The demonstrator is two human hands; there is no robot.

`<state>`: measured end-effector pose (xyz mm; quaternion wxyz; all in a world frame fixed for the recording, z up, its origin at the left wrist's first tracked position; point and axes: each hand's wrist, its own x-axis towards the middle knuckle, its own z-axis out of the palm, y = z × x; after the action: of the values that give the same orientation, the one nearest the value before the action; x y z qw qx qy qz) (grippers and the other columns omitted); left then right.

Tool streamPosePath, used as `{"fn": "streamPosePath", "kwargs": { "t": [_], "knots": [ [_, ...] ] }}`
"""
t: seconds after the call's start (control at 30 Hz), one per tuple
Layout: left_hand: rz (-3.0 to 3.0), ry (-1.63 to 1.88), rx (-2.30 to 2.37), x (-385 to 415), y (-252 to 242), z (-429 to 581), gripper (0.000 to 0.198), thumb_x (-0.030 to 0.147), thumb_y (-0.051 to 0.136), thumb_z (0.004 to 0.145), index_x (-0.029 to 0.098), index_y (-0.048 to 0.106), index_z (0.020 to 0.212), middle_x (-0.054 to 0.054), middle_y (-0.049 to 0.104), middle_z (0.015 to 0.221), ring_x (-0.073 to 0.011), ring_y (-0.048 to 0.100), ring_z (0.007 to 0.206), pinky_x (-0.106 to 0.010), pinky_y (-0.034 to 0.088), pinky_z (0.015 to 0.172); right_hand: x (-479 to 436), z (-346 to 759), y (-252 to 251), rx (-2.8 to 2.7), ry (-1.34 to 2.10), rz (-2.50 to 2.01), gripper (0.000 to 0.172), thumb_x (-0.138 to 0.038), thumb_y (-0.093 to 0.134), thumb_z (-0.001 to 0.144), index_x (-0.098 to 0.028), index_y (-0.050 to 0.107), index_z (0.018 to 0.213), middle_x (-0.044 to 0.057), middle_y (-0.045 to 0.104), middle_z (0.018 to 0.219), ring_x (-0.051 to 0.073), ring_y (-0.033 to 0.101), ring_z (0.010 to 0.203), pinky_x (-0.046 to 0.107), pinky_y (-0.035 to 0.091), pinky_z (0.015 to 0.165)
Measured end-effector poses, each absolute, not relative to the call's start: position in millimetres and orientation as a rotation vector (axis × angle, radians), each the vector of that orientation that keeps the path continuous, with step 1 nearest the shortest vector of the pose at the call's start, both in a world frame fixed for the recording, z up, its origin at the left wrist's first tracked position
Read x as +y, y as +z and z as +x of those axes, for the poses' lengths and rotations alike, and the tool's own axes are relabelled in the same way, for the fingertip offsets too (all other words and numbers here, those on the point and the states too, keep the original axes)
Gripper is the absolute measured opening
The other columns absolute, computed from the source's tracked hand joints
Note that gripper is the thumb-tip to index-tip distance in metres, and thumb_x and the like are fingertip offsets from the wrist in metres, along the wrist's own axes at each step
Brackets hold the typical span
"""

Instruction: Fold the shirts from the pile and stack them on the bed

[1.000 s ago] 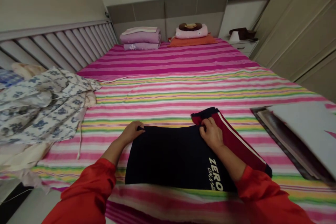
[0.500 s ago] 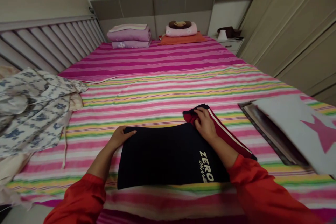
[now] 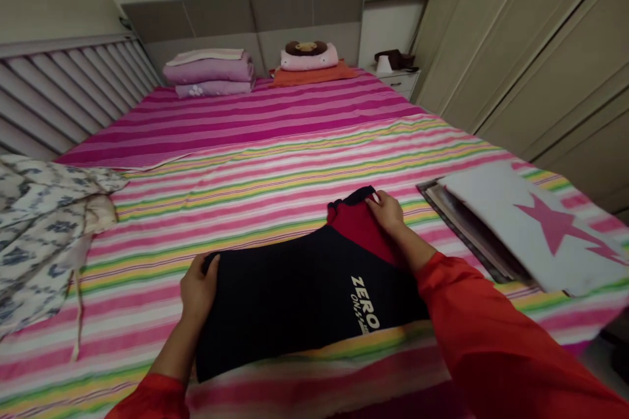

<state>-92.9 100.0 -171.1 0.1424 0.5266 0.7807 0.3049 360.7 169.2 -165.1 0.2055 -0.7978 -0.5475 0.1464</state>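
Observation:
A dark navy shirt [image 3: 280, 304] with a red upper panel and pale "ZERO" lettering lies in front of me on the striped sheet [image 3: 236, 190]. My left hand [image 3: 199, 288] grips its far left corner, the thumb on top and the fingers curled around the edge. At the other end, my right hand [image 3: 388, 213] pinches the edge of the red panel [image 3: 358, 222], beside its dark trim. The cloth is drawn out between both hands, and its lower right part is covered by my right sleeve.
Folded clothes, the top one white with a pink star [image 3: 555, 222], lie to the right. Rumpled floral clothing [image 3: 44, 242] sits at the left. Folded purple bedding [image 3: 211, 71] and a pink pillow [image 3: 309, 60] rest by the headboard [image 3: 314, 13].
The red part, earlier tucked beneath on the right, is now spread out level with the navy part. My left hand has closed around the corner. The view has shifted rightward.

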Motion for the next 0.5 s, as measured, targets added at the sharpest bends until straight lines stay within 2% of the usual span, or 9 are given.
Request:
{"fn": "streamPosePath", "kwargs": {
  "t": [0.1,0.2,0.3,0.37,0.5],
  "knots": [
    [1.592,0.680,2.433,102,-165,-88,0.043,0.051,0.045,0.087,0.020,0.060,0.113,-0.014,0.069,0.101,-0.0348,0.063,0.097,-0.048,0.050,0.079,163,354,-156,-1.494,0.268,-2.261,0.037,-0.038,0.047,0.093,-0.014,0.062,0.116,0.018,0.068,0.111,0.029,0.061,0.101,0.037,0.045,0.080],
    [1.833,0.845,2.418,98,-162,-57,0.050,0.045,0.038,0.091,0.014,0.053,0.127,-0.021,0.062,0.121,-0.0365,0.056,0.117,-0.055,0.044,0.095,139,325,-145,-1.613,0.009,-2.066,0.050,-0.035,0.041,0.096,-0.010,0.047,0.139,0.022,0.051,0.140,0.034,0.046,0.129,0.049,0.036,0.101],
    [2.098,0.950,1.951,81,-173,12,0.047,0.034,0.030,0.095,0.016,0.051,0.132,-0.017,0.059,0.131,-0.0280,0.052,0.126,-0.049,0.039,0.108,98,274,-149,-1.951,0.011,-1.771,0.052,-0.026,0.032,0.098,-0.022,0.036,0.149,0.010,0.043,0.151,0.027,0.032,0.142,0.048,0.027,0.111],
    [2.189,0.825,1.622,67,-185,61,0.048,0.027,0.027,0.095,0.021,0.048,0.138,-0.012,0.055,0.139,-0.0235,0.049,0.131,-0.046,0.037,0.111,73,246,-161,-2.183,0.079,-1.592,0.053,-0.022,0.033,0.097,-0.030,0.035,0.149,0.002,0.038,0.155,0.023,0.029,0.144,0.048,0.024,0.114],
    [2.324,0.590,1.596,65,-202,95,0.048,0.030,0.035,0.094,0.022,0.048,0.140,-0.011,0.048,0.148,-0.0284,0.038,0.139,-0.054,0.028,0.115,62,251,-188,-2.204,0.140,-1.692,0.047,-0.032,0.038,0.097,-0.031,0.044,0.144,0.004,0.043,0.151,0.027,0.034,0.141,0.059,0.021,0.113]
  ]
}}
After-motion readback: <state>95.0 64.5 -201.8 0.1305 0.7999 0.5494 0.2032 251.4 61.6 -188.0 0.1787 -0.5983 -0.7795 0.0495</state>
